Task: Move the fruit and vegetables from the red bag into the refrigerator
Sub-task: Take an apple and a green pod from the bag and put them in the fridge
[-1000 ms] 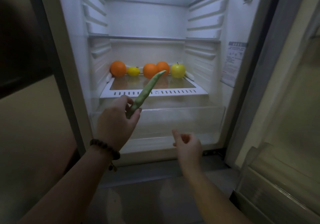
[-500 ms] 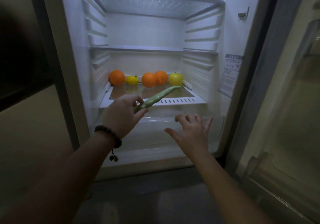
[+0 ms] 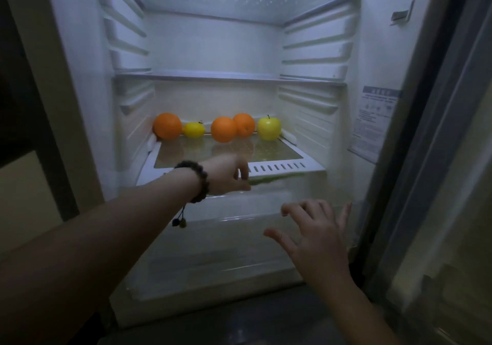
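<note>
The refrigerator stands open in front of me. My left hand, with a bead bracelet at the wrist, pinches a long green pepper that lies level just under the front lip of the lower shelf, above the clear drawer. My right hand hovers with fingers spread before the drawer's right side, holding nothing. At the shelf's back stand three oranges, a lemon and a yellow-green apple. The red bag is out of view.
An upper glass shelf holds nothing. The open refrigerator door stands at the right, close to my right arm. A label is stuck on the right inner wall. Dark floor lies below the refrigerator.
My left hand has reached forward and lowered the pepper from a tilted pose to level, under the shelf lip. My right hand has opened and moved up toward the drawer.
</note>
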Demonstrator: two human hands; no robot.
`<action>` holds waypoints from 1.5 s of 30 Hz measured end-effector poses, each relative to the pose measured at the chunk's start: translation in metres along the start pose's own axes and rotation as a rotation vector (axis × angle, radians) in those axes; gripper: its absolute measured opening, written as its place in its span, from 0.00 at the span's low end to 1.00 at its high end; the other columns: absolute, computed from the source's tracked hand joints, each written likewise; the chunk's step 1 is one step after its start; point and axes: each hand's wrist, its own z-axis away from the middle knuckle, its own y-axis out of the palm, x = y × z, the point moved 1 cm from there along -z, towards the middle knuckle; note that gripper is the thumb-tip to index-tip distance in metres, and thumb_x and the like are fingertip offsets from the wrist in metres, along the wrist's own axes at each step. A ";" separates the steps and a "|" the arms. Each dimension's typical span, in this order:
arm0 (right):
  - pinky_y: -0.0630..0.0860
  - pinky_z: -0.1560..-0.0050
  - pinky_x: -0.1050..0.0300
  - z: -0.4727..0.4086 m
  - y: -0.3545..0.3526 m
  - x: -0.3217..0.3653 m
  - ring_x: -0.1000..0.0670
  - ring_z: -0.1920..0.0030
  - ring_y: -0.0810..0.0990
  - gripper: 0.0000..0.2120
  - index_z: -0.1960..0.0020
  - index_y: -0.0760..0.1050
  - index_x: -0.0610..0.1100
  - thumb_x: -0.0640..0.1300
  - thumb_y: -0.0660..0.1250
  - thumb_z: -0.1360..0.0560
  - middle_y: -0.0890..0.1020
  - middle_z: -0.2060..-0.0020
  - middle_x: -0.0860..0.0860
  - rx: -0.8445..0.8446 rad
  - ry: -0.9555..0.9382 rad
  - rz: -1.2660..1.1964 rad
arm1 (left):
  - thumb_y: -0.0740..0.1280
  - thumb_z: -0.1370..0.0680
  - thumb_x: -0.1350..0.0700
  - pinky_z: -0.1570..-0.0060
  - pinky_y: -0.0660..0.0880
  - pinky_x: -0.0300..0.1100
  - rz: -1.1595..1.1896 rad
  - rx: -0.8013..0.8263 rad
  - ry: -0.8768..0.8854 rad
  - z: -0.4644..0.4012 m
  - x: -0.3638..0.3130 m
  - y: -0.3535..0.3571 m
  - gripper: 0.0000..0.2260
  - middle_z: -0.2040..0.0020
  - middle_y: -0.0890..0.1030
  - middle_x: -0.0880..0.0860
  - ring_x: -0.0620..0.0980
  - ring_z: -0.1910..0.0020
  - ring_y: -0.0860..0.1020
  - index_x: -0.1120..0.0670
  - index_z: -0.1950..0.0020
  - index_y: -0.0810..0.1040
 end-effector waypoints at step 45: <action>0.50 0.33 0.27 0.003 0.008 -0.007 0.50 0.46 0.71 0.21 0.45 0.73 0.56 0.68 0.58 0.31 0.72 0.53 0.53 -0.017 -0.020 -0.055 | 0.55 0.25 0.33 0.30 0.60 0.55 -0.169 0.272 -0.203 -0.093 0.030 0.112 0.35 0.22 0.48 0.49 0.55 0.25 0.56 0.44 0.23 0.45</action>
